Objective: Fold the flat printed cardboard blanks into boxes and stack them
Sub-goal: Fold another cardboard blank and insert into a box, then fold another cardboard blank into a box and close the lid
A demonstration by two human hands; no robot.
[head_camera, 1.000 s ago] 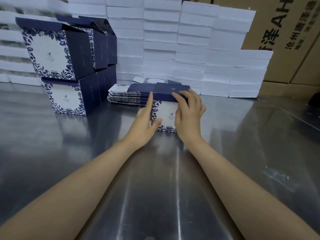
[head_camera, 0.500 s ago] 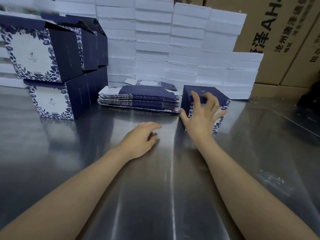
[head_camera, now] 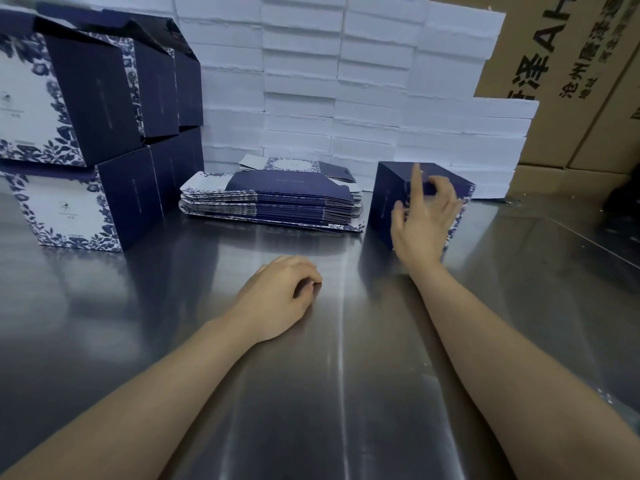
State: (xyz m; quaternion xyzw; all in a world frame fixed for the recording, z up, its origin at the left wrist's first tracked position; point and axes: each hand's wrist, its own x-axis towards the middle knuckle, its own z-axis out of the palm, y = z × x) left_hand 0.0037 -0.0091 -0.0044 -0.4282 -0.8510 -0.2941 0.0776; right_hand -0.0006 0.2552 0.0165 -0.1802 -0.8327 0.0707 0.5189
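A brushed steel table (head_camera: 346,410) fills the foreground, its surface streaked with dull reflections. Along its far edge rises a wall of stacked white slabs (head_camera: 374,98), stepping lower toward the right. Behind that stand brown corrugated cartons (head_camera: 588,109) printed with black lettering, and a dark blurred shape (head_camera: 621,202) sits at the right edge.

Glossy brushed-metal counter (head_camera: 207,341), matt navy printed cardboard box (head_camera: 388,199), flat cardboard blanks (head_camera: 277,202), rough-edged white foam blocks (head_camera: 301,81), brown corrugated cartons (head_camera: 571,81)
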